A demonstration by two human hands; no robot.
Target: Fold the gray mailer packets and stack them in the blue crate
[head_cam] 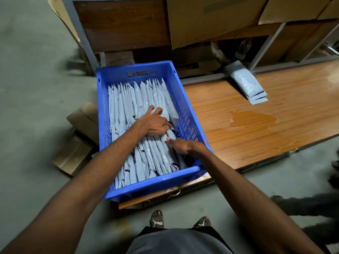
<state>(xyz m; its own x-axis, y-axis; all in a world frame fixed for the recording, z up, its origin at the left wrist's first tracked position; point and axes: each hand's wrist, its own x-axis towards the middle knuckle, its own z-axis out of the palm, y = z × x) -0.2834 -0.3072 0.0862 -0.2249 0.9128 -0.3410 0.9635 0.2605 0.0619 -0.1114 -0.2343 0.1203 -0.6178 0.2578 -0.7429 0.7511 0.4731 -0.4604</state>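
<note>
The blue crate [185,110] stands at the left end of a low wooden board, packed with several folded gray mailer packets [128,99] set on edge in rows. My left hand [156,122] lies flat on the packets near the crate's right side, fingers spread and pressing them leftward. My right hand [180,144] reaches into the gap by the right wall, fingers tucked down among the packets; whether it grips one is hidden. A small pile of unfolded gray mailers [247,87] rests on the board at the back right.
The wooden board [256,125] has a wet patch [253,121] in its middle. Cardboard boxes [211,19] and a metal rack frame stand behind. Flattened cardboard [80,136] lies left of the crate. My sandalled feet show below; another person's dark shape is at the right edge.
</note>
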